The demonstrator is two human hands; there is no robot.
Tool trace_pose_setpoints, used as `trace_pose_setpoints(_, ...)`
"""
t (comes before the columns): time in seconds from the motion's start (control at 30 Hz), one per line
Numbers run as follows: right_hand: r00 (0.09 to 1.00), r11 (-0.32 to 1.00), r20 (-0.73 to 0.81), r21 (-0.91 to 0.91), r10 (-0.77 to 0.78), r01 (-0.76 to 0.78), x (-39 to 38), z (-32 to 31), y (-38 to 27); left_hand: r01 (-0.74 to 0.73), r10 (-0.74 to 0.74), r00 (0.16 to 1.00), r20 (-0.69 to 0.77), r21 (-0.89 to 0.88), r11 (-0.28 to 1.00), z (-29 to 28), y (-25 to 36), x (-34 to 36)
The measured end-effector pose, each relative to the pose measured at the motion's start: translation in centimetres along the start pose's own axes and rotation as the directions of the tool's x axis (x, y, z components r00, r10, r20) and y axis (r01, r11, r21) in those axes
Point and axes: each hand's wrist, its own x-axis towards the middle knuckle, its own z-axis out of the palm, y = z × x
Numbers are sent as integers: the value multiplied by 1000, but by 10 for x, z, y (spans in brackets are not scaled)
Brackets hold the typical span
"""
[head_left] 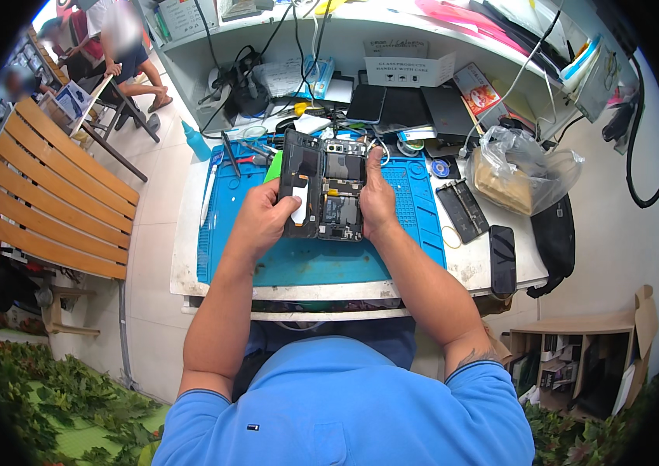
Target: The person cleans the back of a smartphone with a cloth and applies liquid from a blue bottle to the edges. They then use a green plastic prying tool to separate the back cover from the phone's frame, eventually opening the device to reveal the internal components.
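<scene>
An opened smartphone lies spread like a book between my hands, above the blue repair mat. Its left half is a dark panel with a white patch; whether this is the back cover or the screen I cannot tell. The right half is the phone body, its inner parts and camera modules bare. My left hand pinches the panel's lower left edge, thumb over the white patch. Wrapped round the body's right edge is my right hand, thumb pointing up. A small green piece shows behind the panel.
Right of the mat lie a black phone holder, a dark phone and a plastic bag with something brown. A teal bottle and hand tools stand or lie at the back left. Cables hang from the shelf. People sit far left.
</scene>
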Motion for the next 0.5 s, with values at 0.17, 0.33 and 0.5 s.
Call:
trace_pose_setpoints(0.17,1000,997,-27,-71,1,-3,-1,1,0,-4,5,1000,-11,32,999,-3,-4,1)
trace_pose_setpoints(0.33,999,999,-42,-44,19,-21,-1,1,1,33,-34,999,-30,-38,999,-2,-3,0)
trace_pose_setpoints(0.5,998,997,-48,-63,33,-36,-1,3,-1,39,-39,999,-8,-60,997,-3,-1,0)
